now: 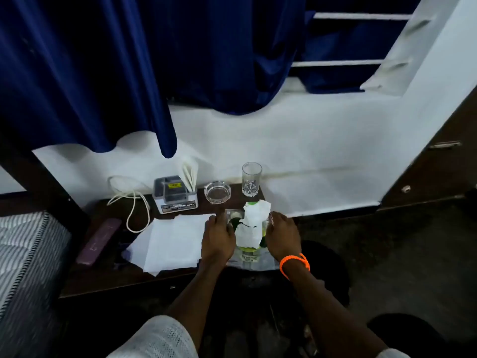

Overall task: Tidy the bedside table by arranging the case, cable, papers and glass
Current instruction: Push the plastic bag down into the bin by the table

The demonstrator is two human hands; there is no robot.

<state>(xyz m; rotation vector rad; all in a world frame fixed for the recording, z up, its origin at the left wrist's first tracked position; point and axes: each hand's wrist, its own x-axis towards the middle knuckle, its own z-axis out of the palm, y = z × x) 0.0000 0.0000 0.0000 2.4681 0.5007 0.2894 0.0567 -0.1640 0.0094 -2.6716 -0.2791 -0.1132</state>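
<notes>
A clear plastic container (251, 258) with crumpled white paper and green pieces inside sits at the bedside table's front right. My left hand (218, 239) holds its left side and my right hand (282, 236) grips its right side. Loose white papers (175, 244) lie spread just left of my left hand. Near the left edge lies a long purple case (99, 241). Behind it a white cable (129, 202) loops against the wall. An empty drinking glass (251, 182) stands upright at the back right.
A glass ashtray (217, 193) and a box-shaped napkin holder (175, 195) stand along the back of the dark wooden table (108, 277). A striped mattress (23, 254) lies to the left, blue curtains (129, 73) hang above, and dark floor lies to the right.
</notes>
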